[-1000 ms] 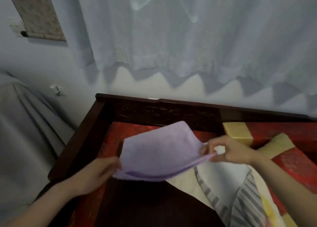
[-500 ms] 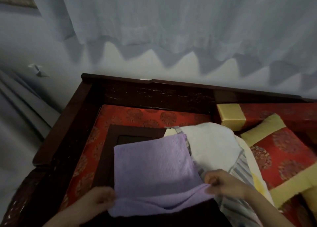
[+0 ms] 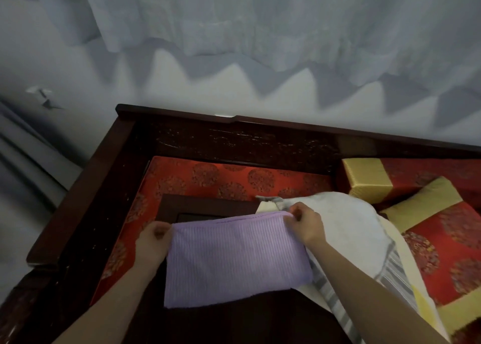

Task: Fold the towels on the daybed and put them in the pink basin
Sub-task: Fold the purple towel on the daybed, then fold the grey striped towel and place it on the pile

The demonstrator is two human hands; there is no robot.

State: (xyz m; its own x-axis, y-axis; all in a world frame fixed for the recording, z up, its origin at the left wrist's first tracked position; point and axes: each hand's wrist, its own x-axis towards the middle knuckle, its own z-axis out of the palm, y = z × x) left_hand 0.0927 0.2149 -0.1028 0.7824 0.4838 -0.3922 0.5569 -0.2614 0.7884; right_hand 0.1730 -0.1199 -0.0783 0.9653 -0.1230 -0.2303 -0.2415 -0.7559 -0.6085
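Note:
A purple ribbed towel (image 3: pixel 234 258) lies folded in half on the dark low table of the daybed, its folded edge on the far side. My left hand (image 3: pixel 153 242) pinches its far left corner. My right hand (image 3: pixel 305 224) pinches the far right corner. To the right lies a heap of other towels: a white one (image 3: pixel 351 221) on top, a grey striped one (image 3: pixel 390 273) and a pale yellow one (image 3: pixel 421 307) under it. The pink basin is not in view.
The daybed has a dark wooden frame (image 3: pixel 234 138) with a raised back and left arm. A red patterned cushion (image 3: pixel 229 179) covers the seat. Red and gold pillows (image 3: pixel 416 187) lie at the right. A white curtain (image 3: pixel 260 31) hangs behind.
The purple towel was held up in the air, then laid down on the table and folded over away from me. Both hands moved from its near edge to its far corners.

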